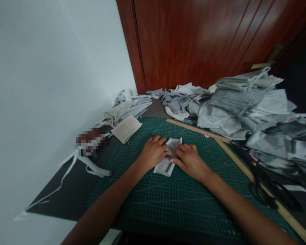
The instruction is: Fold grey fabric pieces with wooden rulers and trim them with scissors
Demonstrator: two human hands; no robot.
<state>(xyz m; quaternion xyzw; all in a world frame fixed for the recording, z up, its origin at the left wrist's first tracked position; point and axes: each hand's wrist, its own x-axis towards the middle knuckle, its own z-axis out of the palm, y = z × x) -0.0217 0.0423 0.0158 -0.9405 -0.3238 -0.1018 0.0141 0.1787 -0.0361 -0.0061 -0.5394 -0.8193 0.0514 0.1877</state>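
A small light-grey piece of fabric with turned-in long edges lies at a slant on the green cutting mat. On its left edge is my left hand, fingers curled and thumb on the cloth. My right hand grips the opposite edge, its thumb reaching in toward the middle. Both thumbs nearly meet over the fabric. Parts of the cloth are hidden under my fingers.
Wooden rulers and black-handled scissors lie to the right. Heaped grey fabric fills the back right. A folded cream cloth, more scraps and fabric strips lie left, near the wall. A wooden door stands behind.
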